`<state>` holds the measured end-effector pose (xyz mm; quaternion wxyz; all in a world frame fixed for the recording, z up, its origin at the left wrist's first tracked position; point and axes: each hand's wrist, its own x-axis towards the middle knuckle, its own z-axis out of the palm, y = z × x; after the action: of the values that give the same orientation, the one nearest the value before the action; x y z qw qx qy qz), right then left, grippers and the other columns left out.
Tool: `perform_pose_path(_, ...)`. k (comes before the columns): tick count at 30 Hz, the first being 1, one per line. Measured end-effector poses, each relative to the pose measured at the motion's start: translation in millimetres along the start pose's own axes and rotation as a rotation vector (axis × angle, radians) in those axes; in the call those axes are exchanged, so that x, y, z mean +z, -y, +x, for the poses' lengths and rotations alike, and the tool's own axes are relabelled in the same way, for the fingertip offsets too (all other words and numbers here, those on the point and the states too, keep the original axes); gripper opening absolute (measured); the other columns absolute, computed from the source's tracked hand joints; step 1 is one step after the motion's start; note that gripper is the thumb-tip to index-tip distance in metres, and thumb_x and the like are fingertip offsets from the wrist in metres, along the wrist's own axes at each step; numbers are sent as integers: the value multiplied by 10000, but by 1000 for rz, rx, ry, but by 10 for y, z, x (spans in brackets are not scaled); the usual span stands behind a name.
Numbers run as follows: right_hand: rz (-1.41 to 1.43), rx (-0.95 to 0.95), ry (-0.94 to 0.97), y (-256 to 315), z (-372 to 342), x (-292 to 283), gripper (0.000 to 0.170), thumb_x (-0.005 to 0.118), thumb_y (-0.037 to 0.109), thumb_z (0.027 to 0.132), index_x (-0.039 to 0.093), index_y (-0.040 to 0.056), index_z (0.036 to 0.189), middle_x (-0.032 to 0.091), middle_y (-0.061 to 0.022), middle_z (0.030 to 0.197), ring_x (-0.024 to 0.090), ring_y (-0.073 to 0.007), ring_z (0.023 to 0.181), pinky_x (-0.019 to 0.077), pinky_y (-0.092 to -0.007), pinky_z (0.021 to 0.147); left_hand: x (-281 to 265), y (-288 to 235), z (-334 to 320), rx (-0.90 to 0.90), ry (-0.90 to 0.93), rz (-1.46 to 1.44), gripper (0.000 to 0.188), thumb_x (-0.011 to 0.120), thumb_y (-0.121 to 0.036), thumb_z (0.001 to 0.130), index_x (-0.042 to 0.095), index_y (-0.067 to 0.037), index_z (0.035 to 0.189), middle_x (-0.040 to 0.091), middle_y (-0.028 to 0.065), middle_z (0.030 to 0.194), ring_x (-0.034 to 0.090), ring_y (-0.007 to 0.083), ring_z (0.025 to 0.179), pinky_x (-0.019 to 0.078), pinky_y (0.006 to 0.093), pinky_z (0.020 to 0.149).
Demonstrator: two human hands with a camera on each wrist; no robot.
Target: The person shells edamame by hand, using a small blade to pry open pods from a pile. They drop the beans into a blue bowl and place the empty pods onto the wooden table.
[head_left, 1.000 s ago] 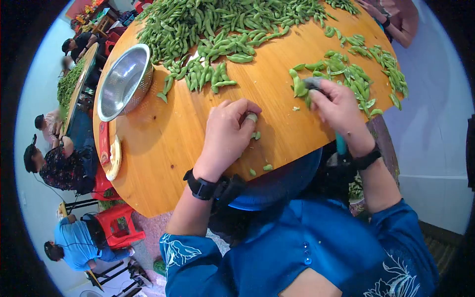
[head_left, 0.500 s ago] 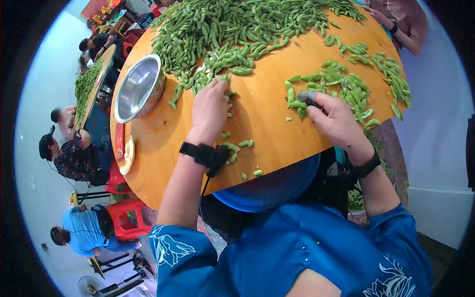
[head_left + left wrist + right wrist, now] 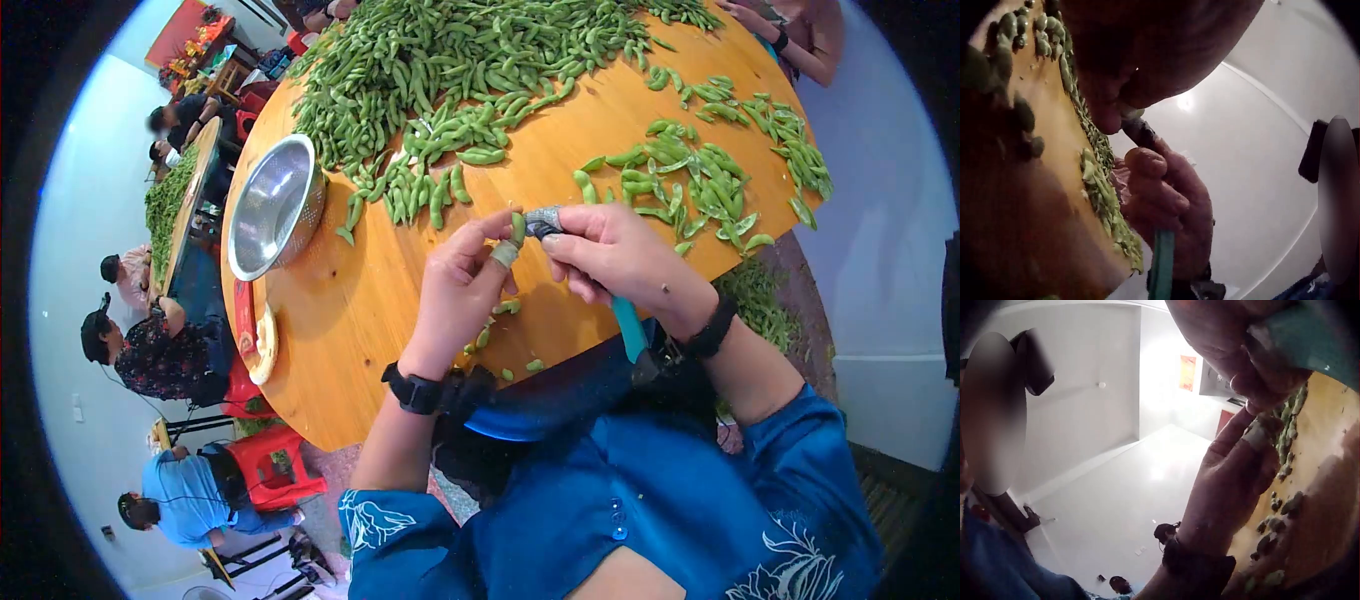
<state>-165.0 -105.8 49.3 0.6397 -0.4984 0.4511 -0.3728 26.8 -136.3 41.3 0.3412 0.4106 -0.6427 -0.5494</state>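
Note:
My left hand (image 3: 458,290) pinches a green soybean pod (image 3: 517,228) between thumb and fingers above the table (image 3: 350,320). A pale wrap circles its thumb. From the other side comes my right hand (image 3: 625,250), fingers curled, its grey-and-black wrapped index fingertip (image 3: 541,219) right at the pod. I cannot tell whether the right hand pinches it. In the left wrist view, the right hand (image 3: 1169,200) reaches up to meet the left hand (image 3: 1166,44). Shelled beans (image 3: 481,337) lie below the hands. To the right, flattened and split pods (image 3: 690,175) form a loose heap.
A large pile of pods (image 3: 430,80) covers the table's far side. A metal colander (image 3: 275,210) stands at left, near a red packet (image 3: 243,310) and a pale curved thing (image 3: 264,348). Below the table edge is a blue basin (image 3: 520,425). Another person's arm (image 3: 815,60) is at right.
My left hand reached to the pods, then came back with one. The right hand moved left from the split-pod heap to meet it. More beans lie near the table edge than one second ago.

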Motion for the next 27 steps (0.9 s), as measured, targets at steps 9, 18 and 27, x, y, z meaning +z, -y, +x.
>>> perform_pose_path(9, -19, -23, -58, -95, 19, 159, 147, 506, 143, 911, 596, 39, 857, 525, 46, 645, 486, -29, 512, 373, -187, 447, 90, 186, -16, 107, -105, 173, 245, 594, 21, 821, 581, -15, 1063, 581, 35, 832, 549, 68, 575, 446, 214, 519)
perform_pose_path(18, 75, -18, -168, -134, 9, 268, 158, 497, 133, 926, 612, 47, 992, 493, 68, 659, 438, -12, 531, 358, -181, 455, 54, 208, -55, 63, -31, -2, 135, 550, 27, 867, 556, 1, 999, 602, 30, 817, 583, 71, 613, 475, 218, 527)
perform_pose_path(27, 404, 168, 22, -65, 26, -19, 177, 511, 158, 917, 590, 51, 1035, 521, 49, 669, 433, -7, 442, 336, -152, 372, -104, 224, -4, -144, 147, -562, 289, 467, -77, 949, 500, 10, 1223, 606, 79, 933, 618, 126, 703, 515, 246, 616)
